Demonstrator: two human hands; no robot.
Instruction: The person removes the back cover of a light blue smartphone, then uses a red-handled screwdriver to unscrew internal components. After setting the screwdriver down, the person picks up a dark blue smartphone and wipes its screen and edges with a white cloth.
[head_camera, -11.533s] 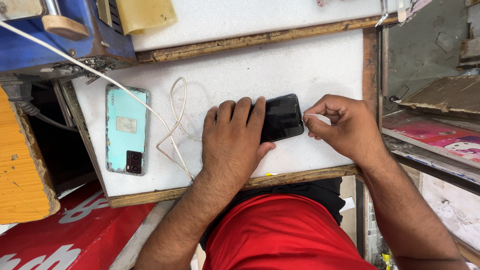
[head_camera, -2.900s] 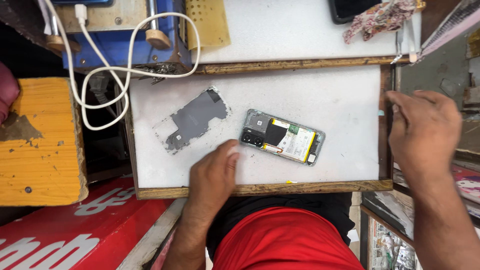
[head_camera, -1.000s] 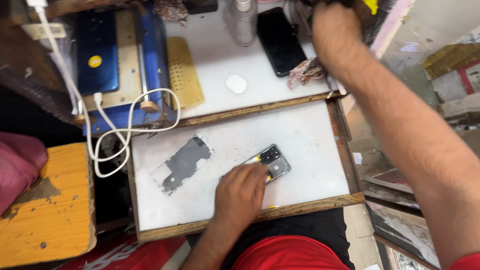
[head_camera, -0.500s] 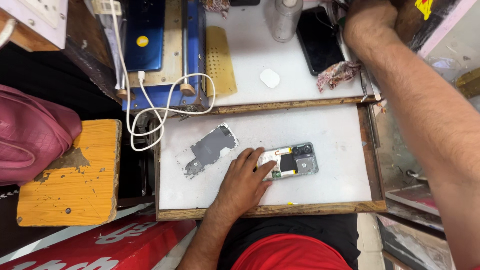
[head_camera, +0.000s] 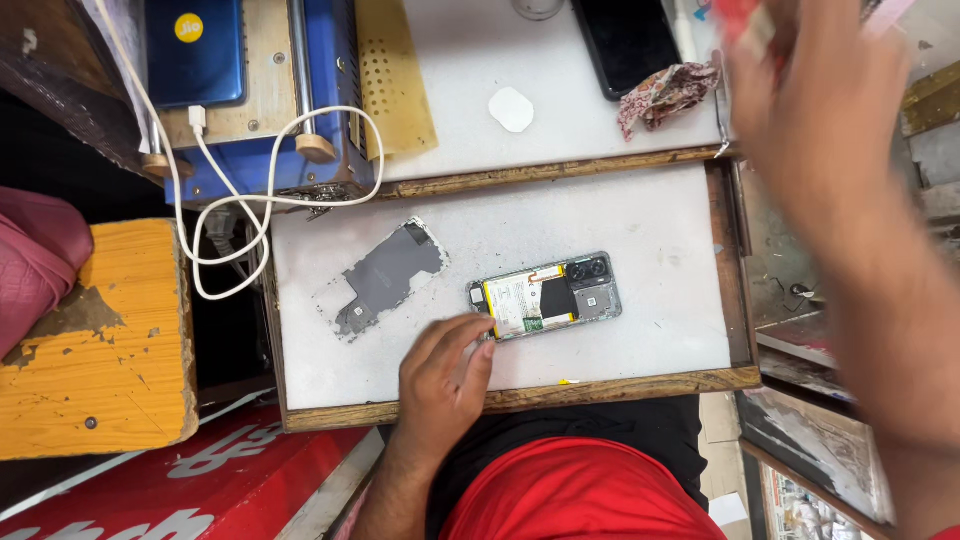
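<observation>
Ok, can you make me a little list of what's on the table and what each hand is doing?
left hand: fingertips touch the end of the opened phone
right hand: raised and blurred, with something red and pale at its fingers; too blurred to name
opened phone: lies flat on the white work board, insides showing
grey back plate: lies apart, left of the phone
behind the board: black phone, crumpled cloth, white cable, blue machine

Opened phone (head_camera: 545, 297) flat on white tray (head_camera: 640, 215)

Matt white board (head_camera: 640, 215) in rough wood frame (head_camera: 560, 392); dull grey metal plate (head_camera: 385, 277).
</observation>
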